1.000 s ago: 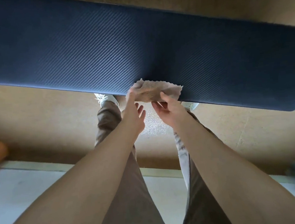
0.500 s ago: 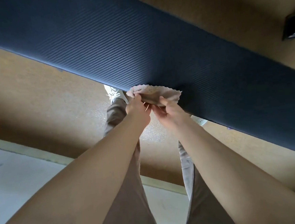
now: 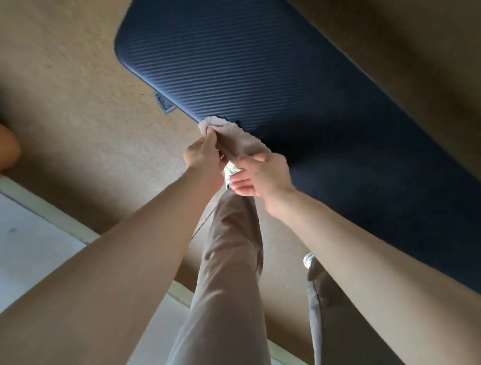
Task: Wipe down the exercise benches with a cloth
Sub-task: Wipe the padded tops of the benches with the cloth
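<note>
Gripping one end of the cloth [image 3: 234, 138], the left hand [image 3: 202, 154] has its fingers curled tight round the bunched fabric, knuckles toward the camera. The cloth is pale pinkish-beige with a nubby, towel-like pile, gathered into a thick strip stretched between both hands; its long axis slants from upper left to lower right, and its far, rounded end lies over the near edge of the bench [image 3: 253, 66], though contact there cannot be judged. The right hand [image 3: 263, 176] pinches the cloth's lower end under its thumb, the other fingers only loosely bent beneath. Below the hands are beige trousers [image 3: 226, 270] and a white shoe [image 3: 230, 174] on the tan floor [image 3: 76, 88]. The bench pad is dark blue with fine ribbing, its long axis also running from upper left, where its rounded end lies, to lower right.
</note>
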Motion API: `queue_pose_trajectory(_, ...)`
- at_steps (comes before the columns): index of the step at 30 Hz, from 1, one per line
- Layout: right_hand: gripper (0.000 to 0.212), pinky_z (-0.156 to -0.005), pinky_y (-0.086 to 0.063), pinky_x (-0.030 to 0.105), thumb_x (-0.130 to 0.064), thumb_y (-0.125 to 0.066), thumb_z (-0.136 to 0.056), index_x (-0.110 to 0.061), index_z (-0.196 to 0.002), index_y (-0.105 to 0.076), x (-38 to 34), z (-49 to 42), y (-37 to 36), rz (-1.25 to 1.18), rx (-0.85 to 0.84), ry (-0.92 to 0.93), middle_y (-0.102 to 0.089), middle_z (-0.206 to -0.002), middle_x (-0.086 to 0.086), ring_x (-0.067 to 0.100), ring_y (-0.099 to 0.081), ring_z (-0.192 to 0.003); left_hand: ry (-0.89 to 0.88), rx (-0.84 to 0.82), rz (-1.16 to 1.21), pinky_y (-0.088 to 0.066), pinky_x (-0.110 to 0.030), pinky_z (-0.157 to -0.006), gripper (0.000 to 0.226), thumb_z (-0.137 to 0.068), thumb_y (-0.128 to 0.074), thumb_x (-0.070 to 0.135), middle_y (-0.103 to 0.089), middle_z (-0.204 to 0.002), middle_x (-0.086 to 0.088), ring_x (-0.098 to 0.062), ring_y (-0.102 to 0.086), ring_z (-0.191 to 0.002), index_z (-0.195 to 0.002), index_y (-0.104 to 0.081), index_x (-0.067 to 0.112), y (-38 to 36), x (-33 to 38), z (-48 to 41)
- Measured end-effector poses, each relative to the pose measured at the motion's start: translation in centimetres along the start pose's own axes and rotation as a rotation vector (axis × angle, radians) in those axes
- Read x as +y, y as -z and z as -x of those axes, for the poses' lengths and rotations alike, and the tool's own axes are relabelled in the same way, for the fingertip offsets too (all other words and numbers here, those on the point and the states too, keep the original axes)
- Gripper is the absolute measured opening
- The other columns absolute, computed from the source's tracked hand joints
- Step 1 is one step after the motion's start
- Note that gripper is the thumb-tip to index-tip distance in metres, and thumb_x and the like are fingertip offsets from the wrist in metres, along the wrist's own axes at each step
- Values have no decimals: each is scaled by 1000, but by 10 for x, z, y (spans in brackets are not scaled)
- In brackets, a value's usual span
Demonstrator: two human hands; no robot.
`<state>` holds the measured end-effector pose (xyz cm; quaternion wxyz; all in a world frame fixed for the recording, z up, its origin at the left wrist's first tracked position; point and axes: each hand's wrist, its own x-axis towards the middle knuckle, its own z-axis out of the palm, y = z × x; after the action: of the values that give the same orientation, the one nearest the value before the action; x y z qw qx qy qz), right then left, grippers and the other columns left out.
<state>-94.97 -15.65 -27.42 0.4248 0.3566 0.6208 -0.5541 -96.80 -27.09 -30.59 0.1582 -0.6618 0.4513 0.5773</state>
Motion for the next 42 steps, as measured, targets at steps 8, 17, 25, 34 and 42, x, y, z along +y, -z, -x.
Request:
queue_pose_trajectory(8,60,-123,-32,41,-4,-69,-82,-5,-140,-55,-11,-56,-19,1412,-48,1255,-51,-149,16,32,-42,-143,-50,75,-29,-62,-45,-90,29,-99,-66,33,-76,-93,-9,-27,-75,-96,-74,-69,19,17,52,-35)
queue_pose_trajectory(17,74,-128,-21,44,-23,-66,-92,-9,-156,-34,-84,-92,-64,1688,-114,1326,-25,-166,20,32,-16,-157,-206,192,66,-63,-46,-87,36,-97,-68,31,-70,-74,1,-21,-71,-80,-65,-68,16,34,124,-71)
queue_pose_trajectory(25,67,-129,-13,41,-45,-46,-103,-10,-159,-31,-156,-119,-114,1779,-161,1321,-15,-170,19,28,-6,-159,-422,256,-215,-34,-17,-46,42,-102,-59,32,-48,-53,10,-4,-41,-47,-62,-57,19,38,193,-105)
queue_pose_trajectory(34,71,-130,-7,35,-1,-43,-98,-12,-163,-16,-230,-138,-119,1829,-177,1235,-3,-173,9,21,5,-159,-621,53,-605,-39,-23,-48,39,-104,-53,33,-55,-63,6,-8,-49,-54,-67,-60,23,19,250,-121)
queue_pose_trajectory(42,71,-129,-5,35,5,-45,-96,-4,-161,-18,-274,-149,-65,1766,7,1149,-9,-172,9,21,0,-159,-991,-234,-998,-25,-46,-126,62,-108,-40,26,-17,-170,1,-26,-22,-155,-163,-13,32,-32,273,-108)
